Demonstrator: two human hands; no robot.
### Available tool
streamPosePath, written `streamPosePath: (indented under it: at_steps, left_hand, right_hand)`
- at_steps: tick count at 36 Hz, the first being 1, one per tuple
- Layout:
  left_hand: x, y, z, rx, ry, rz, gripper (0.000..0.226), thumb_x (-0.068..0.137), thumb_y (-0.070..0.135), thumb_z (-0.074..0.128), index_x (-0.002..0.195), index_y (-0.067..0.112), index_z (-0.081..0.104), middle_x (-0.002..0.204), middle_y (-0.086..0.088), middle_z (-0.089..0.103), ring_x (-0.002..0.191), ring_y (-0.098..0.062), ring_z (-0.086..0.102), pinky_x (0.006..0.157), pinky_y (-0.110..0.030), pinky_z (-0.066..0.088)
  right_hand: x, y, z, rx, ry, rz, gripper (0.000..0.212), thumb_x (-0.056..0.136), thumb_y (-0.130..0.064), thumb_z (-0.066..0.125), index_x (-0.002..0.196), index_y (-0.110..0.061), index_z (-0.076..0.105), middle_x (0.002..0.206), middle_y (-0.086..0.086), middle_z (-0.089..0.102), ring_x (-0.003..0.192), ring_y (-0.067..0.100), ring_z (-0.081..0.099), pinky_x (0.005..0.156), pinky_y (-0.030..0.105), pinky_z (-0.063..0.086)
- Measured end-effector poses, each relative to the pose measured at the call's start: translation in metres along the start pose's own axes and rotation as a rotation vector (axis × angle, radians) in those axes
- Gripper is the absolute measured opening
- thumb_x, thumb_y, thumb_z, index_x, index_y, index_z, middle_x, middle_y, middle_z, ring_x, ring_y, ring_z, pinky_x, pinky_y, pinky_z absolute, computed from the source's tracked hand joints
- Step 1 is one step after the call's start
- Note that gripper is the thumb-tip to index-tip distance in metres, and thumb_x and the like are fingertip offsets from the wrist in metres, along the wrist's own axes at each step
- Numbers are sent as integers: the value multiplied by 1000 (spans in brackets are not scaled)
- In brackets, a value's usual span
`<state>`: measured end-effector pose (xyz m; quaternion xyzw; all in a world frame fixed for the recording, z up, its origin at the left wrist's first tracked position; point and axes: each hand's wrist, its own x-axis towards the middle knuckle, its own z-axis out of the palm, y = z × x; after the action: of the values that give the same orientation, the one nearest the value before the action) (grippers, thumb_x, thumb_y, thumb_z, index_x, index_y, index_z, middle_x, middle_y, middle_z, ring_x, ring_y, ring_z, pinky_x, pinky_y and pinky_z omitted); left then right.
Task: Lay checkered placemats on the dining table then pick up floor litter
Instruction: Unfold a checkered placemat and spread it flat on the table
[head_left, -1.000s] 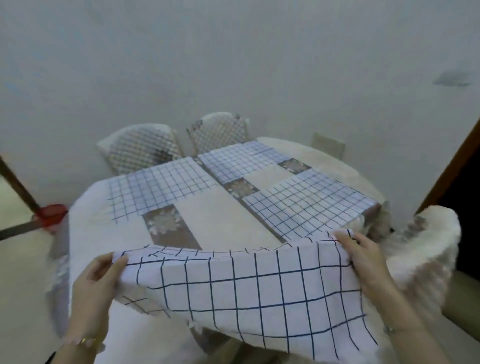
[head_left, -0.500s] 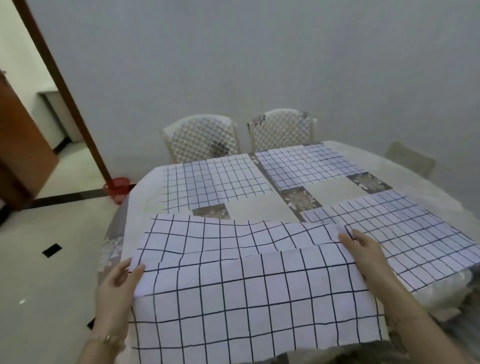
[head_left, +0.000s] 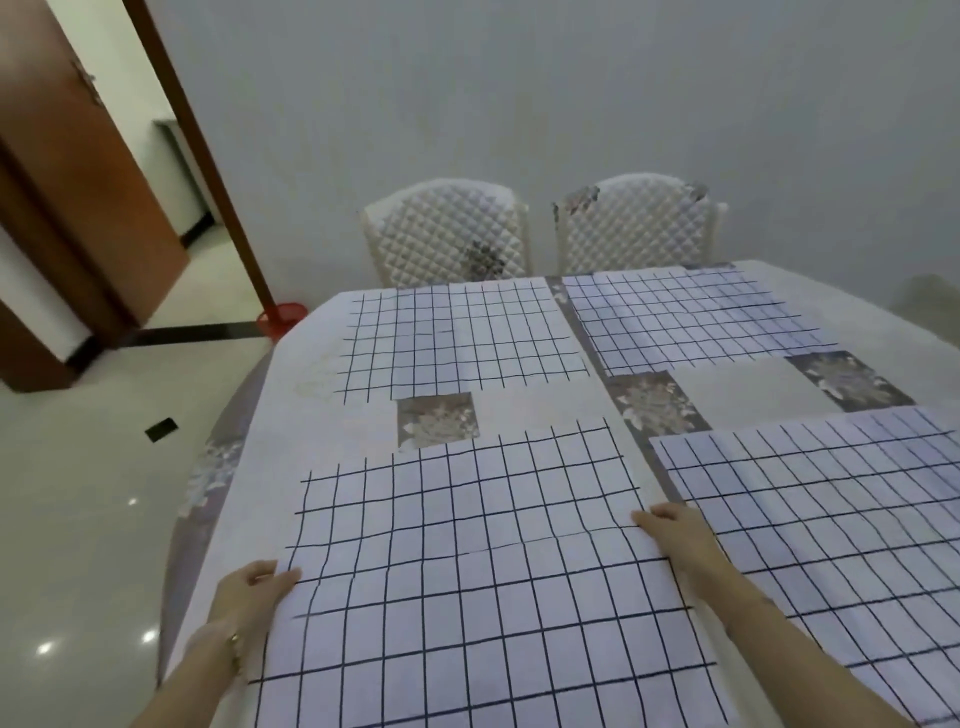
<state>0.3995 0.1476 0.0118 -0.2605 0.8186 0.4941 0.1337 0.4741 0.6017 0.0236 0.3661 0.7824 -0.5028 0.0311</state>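
left hand (head_left: 249, 597) and right hand (head_left: 670, 530) each pinch a side edge of the near mat (head_left: 457, 571), lying flat on the worktop (head_left: 291, 415); it looks light, limp, crease-prone: hold edges, tug outward.

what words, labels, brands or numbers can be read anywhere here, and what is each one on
None: no text can be read in this view.
The near-left placemat bears only dark grid lines, like the other three.
The tablecloth shows floral patches and no lettering.
The small dark thing on the floor is too small to tell whether it carries any mark.
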Motion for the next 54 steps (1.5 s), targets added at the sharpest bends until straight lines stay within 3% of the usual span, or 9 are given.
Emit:
streamPosePath:
  at_steps: [2,5,7,10,26,31,38,44,54]
  left_hand:
    - [6,-2,0,39,39,10,37,78,15,74,108,-4,63,108,-23,66,104,-39,60,94,-46,46]
    - [12,-2,0,101,62,63,26,77,16,76,96,1,66,91,-17,66,83,-33,61,88,-46,49]
    - [15,-3,1,138,51,102,17,75,18,77,78,8,64,71,-8,58,64,-24,51,70,-41,50]
    - [21,-6,2,182,37,139,26,75,22,77,64,12,56,56,-1,49,52,-20,40,55,-29,31]
    - [20,-8,-3,241,-43,186,31,75,18,77,62,15,49,57,2,44,54,-15,38,55,-26,29]
    - [7,-7,2,225,-4,209,19,80,18,72,81,6,58,70,-6,54,64,-20,47,58,-27,34]
    - [-5,-24,-14,86,-1,140,28,83,18,70,104,11,53,93,-12,60,82,-26,57,73,-31,44]
    - [-23,-60,-32,91,-54,106,27,77,6,73,101,5,60,71,-5,62,70,-22,59,74,-33,47]
    - [-61,-63,-30,122,-34,125,23,80,6,69,102,6,60,69,-5,58,75,-25,56,86,-37,45]
  right_hand:
    - [7,5,6,-55,9,-13,41,86,-26,66,54,-20,42,50,-5,41,50,16,42,54,25,33]
    - [17,7,11,-116,44,-32,45,83,-32,67,54,-21,35,47,-7,32,46,13,32,48,23,25]
    - [21,8,12,-148,59,-34,46,82,-34,67,54,-21,33,46,-7,30,44,14,31,47,23,23]
    - [22,9,12,-170,82,-34,46,81,-37,68,53,-22,35,44,-8,31,43,13,33,46,23,25]
    - [20,9,-4,-164,-39,-9,19,78,-21,75,69,-8,64,67,4,60,63,17,54,59,25,41]
    - [5,7,-1,-196,50,-19,23,84,-31,67,93,-11,59,89,4,60,81,19,54,69,29,42]
    - [-34,25,-15,-201,33,9,37,88,-30,62,116,-9,54,102,8,59,86,25,58,71,31,45]
    - [-67,63,-28,-250,-1,37,40,84,-21,67,121,-11,55,103,8,57,72,19,57,57,26,43]
    - [-83,76,-24,-271,71,-25,34,84,-18,66,117,-15,56,104,5,59,91,23,56,75,33,46]
